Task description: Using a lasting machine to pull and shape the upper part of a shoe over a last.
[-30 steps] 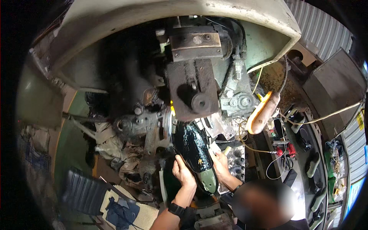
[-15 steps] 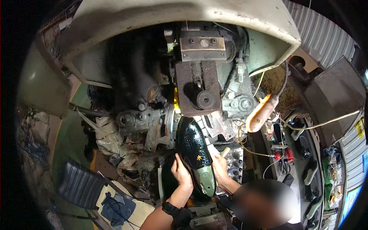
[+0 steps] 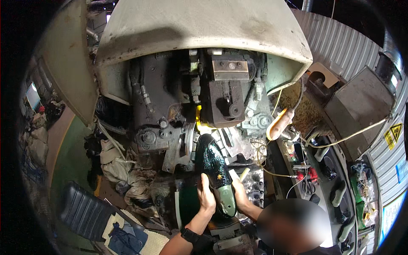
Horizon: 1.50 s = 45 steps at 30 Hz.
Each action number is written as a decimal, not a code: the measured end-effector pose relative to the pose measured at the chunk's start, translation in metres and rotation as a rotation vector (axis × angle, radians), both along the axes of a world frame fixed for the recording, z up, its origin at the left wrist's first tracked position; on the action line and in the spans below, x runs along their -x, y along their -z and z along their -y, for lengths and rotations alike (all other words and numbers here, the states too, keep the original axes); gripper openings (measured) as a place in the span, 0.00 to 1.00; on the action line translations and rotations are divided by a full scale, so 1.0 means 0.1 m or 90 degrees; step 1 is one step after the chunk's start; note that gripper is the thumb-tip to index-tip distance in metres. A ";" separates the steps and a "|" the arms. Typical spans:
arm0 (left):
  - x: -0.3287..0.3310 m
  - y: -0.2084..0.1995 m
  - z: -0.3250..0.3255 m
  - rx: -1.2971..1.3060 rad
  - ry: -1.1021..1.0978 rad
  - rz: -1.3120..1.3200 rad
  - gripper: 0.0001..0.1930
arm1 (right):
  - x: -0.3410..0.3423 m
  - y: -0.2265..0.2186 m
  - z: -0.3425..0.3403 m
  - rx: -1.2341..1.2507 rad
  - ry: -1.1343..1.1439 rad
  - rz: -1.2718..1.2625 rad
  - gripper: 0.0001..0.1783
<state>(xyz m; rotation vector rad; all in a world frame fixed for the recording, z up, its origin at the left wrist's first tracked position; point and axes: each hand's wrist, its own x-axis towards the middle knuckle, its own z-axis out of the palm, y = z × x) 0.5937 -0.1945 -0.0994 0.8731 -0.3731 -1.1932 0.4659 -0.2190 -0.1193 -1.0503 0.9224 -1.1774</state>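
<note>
A glossy black shoe upper (image 3: 209,159) is stretched over a green shoe last (image 3: 225,199), its toe pointing away from me at the machine's metal plates (image 3: 227,144). A small gold mark shows on the upper. My left hand (image 3: 206,193) grips the shoe's left side near the heel end, thumb along the edge. On the opposite side my right hand (image 3: 241,193) holds it, its fingers partly hidden behind the last. The toe sits under the dark machine head (image 3: 226,102), in bright light. Whether it touches the plates I cannot tell.
A pale machine hood (image 3: 204,29) overhangs the work. At right hangs a lit lamp (image 3: 279,124) on a cable, beside a rack (image 3: 335,174) of shoe lasts. A black chair (image 3: 85,210) stands lower left. A blurred patch (image 3: 293,227) covers part of my right forearm.
The view has shifted, showing more of the hood and wall. My left hand sits slightly further right along the shoe. Both hands keep hold of it.
</note>
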 end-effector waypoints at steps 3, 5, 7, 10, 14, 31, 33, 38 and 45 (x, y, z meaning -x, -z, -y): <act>-0.19 0.27 -0.02 0.032 0.037 0.110 0.29 | 0.03 -0.14 -0.08 -0.068 -0.036 0.036 0.22; -0.50 0.47 -0.13 -0.023 -0.041 0.271 0.20 | 0.03 -0.22 -0.10 -0.059 -0.037 0.036 0.22; -1.02 0.69 -0.39 0.061 -0.212 0.524 0.14 | 0.02 -0.26 -0.09 0.012 0.004 0.012 0.22; -1.74 1.16 -0.85 -0.152 -0.321 0.595 0.23 | 0.00 -0.24 -0.07 -0.005 -0.011 0.018 0.21; -1.98 1.93 -1.07 -0.201 -0.105 0.705 0.30 | 0.03 -0.11 -0.04 -0.018 -0.011 0.011 0.23; -2.05 2.72 -1.55 -0.665 -0.152 0.208 0.38 | 0.04 -0.20 -0.08 -0.012 -0.002 -0.037 0.22; -2.03 2.08 -1.61 -0.567 -0.304 0.541 0.30 | -0.02 -0.21 -0.09 -0.016 0.007 0.000 0.21; -1.12 1.19 -1.68 -0.080 -0.040 0.795 0.25 | 0.08 -0.20 -0.08 -0.096 0.009 0.072 0.20; -0.53 2.13 -2.13 -0.463 0.162 0.290 0.32 | 1.99 0.47 0.16 -0.255 0.079 -0.233 0.26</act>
